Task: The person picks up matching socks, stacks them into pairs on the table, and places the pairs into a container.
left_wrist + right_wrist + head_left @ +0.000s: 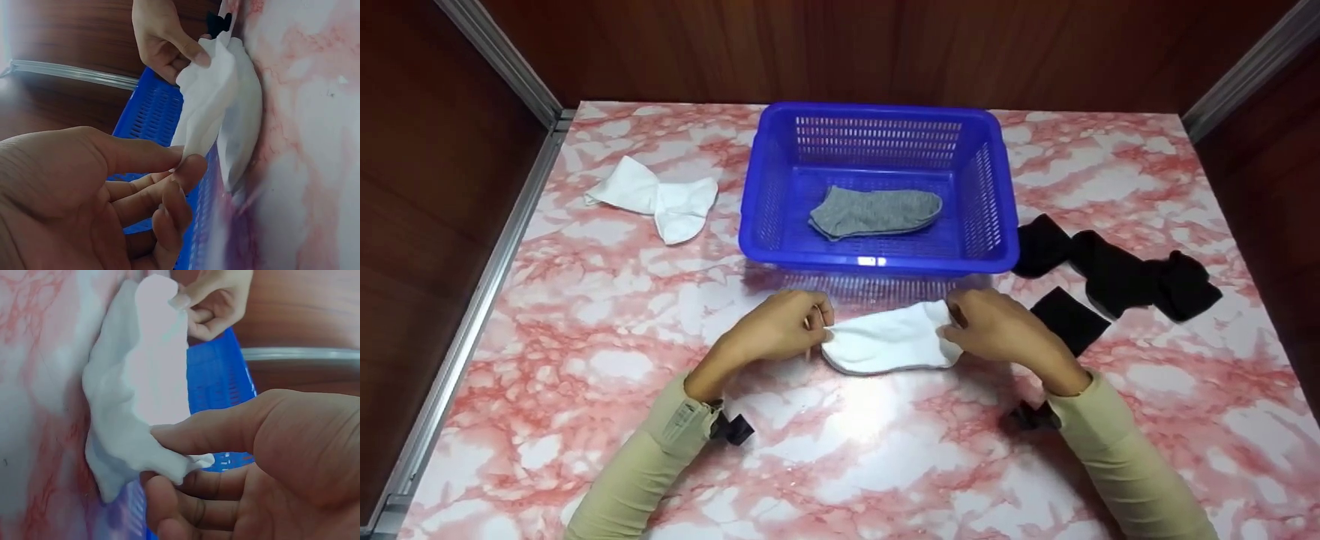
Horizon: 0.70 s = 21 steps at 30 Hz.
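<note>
A white sock is stretched sideways between both hands, just in front of the blue basket. My left hand pinches its toe end between thumb and forefinger, as the left wrist view shows. At the cuff end, my right hand holds the fabric between thumb and fingers. In the wrist views a second white layer lies under the held one, against the table. Inside the blue basket lies a pair of grey socks, one on top of the other.
More white socks lie at the table's left, crumpled. To the right of the basket are several black socks, and a black piece lies partly behind my right wrist. Brown panels enclose the marbled table.
</note>
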Tool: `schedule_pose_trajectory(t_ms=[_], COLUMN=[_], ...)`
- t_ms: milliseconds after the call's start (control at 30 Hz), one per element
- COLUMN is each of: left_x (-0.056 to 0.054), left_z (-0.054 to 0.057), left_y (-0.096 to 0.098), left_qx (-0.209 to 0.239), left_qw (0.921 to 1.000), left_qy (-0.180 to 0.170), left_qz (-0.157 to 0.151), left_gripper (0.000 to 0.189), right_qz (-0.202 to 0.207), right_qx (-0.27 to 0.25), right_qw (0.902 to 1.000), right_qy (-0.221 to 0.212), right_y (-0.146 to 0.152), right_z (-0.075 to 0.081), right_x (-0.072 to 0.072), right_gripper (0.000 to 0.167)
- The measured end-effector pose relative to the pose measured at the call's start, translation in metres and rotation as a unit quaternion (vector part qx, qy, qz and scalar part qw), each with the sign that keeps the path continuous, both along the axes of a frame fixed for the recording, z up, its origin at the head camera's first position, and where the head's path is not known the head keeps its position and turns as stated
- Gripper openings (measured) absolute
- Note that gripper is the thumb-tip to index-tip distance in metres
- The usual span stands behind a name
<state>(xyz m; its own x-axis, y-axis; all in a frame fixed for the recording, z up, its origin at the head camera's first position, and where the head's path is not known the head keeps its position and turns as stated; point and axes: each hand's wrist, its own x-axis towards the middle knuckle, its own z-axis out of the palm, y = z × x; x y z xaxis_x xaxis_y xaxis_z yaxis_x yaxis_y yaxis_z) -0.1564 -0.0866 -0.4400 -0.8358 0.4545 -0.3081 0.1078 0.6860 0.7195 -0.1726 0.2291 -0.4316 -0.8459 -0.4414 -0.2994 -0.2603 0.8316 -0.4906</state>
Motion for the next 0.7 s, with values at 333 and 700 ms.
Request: schedule_pose_trajectory(t_ms=[333,700], left_x=[-0.003,0.008], left_z=[-0.015,-0.018], left_y=[0.003,0.017], left_qx=[-0.079,-0.107], left_qw=[0.9966,0.9938], left_qy=[0.017,0.031], left_qz=[0.016,0.011], left_gripper=[0.026,0.035], right_qz=[-0.019,-0.030], right_qx=[-0.007,-0.018], right_qw=[0.9998,0.9994], right_qy=[-0.003,-0.001], right_y=[0.002,-0.009], right_z=[-0.011,-0.021], right_x=[-0.005,-0.003], right_gripper=[0.026,0.033])
